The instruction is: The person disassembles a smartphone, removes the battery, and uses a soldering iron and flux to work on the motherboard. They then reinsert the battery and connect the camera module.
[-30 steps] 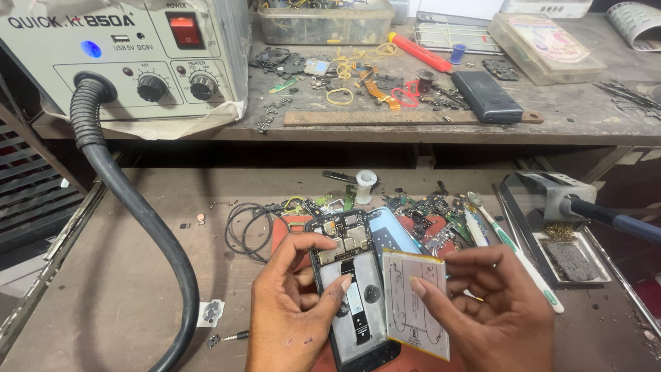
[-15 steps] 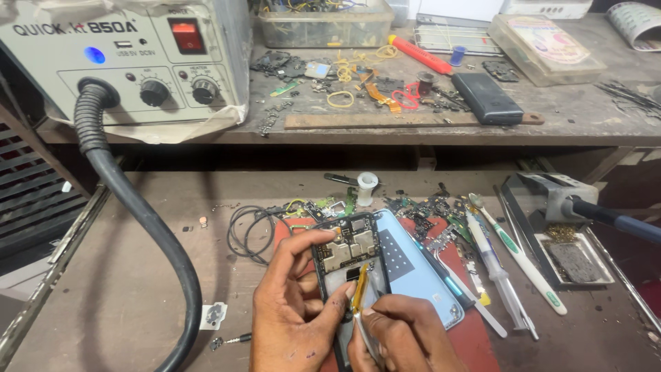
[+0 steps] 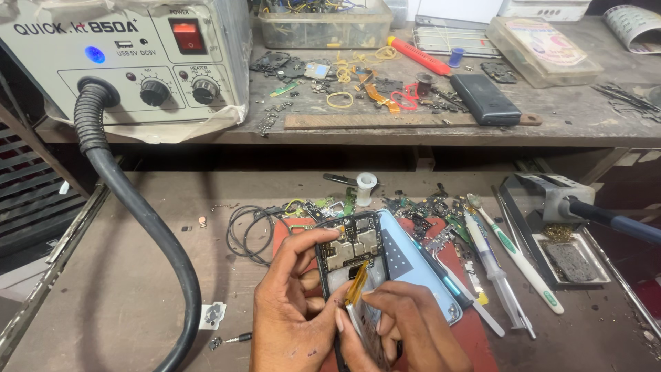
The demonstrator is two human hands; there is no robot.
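Note:
My left hand (image 3: 292, 303) grips an opened smartphone (image 3: 348, 251) by its left edge, circuit board facing up, near the bench's front edge. My right hand (image 3: 403, 334) holds a thin tool, tweezers by the look of it, against the phone's middle, where a yellow flex ribbon (image 3: 357, 282) sticks up. A light blue back cover (image 3: 420, 272) lies flat just right of the phone. The lower part of the phone is hidden under my right hand.
A hot-air rework station (image 3: 131, 58) stands at the back left; its black hose (image 3: 138, 220) curves down the left side. Syringe and pens (image 3: 499, 265) lie at the right, near a soldering iron stand (image 3: 561, 227). Loose parts clutter the raised shelf (image 3: 385, 89).
A second ago my right hand held a flat white battery-like piece beside the phone; that piece is gone from view, and the hand now works a tool at the phone's middle.

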